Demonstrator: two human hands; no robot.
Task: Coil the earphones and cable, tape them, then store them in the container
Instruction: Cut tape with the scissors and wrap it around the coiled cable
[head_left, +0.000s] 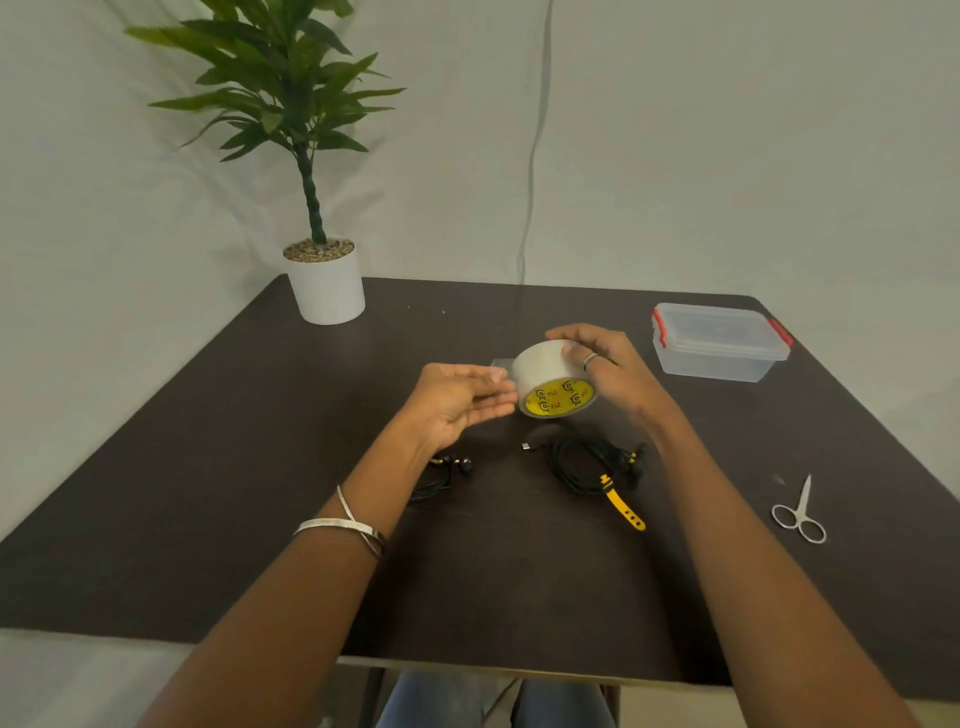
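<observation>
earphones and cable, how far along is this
Done: the cable and earphones lie coiled on the table. In hand: right hand grips the tape roll, left hand at its free end. Left: taping both, storing them in the closed container.
</observation>
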